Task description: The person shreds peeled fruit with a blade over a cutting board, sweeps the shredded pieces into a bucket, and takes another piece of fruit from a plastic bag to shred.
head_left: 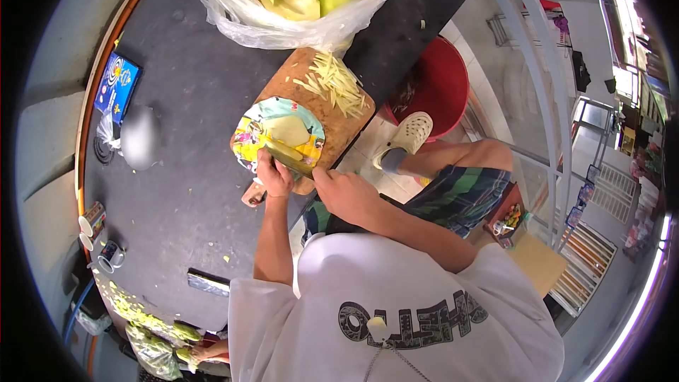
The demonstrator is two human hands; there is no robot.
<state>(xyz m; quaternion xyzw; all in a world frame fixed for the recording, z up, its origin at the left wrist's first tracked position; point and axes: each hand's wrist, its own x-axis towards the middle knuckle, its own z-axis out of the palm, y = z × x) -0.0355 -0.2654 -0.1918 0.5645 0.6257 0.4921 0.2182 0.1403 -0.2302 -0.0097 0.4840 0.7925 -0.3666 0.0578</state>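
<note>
My left hand (274, 175) is closed around a long pale-green piece of what looks like green mango (281, 151). My right hand (346, 194) is closed on a knife (303, 168), whose dark, narrow blade lies along the piece; its handle is hidden in the fist. Both hands are over the near edge of a colourful printed plate or sheet (247, 132), on which a pale cut fruit slice (286, 129) rests. Beneath it is a wooden cutting board (290, 85), with thin fruit strips (332, 81) heaped on its far part.
Beyond the board, a clear plastic bag (247, 32) holds several peeled fruits. A blue box (117, 85), cups (109, 255) and a phone (209, 281) lie on the dark table (191, 205). To the right stands a red bin (449, 85). Another person's hand (201, 354) is at lower left.
</note>
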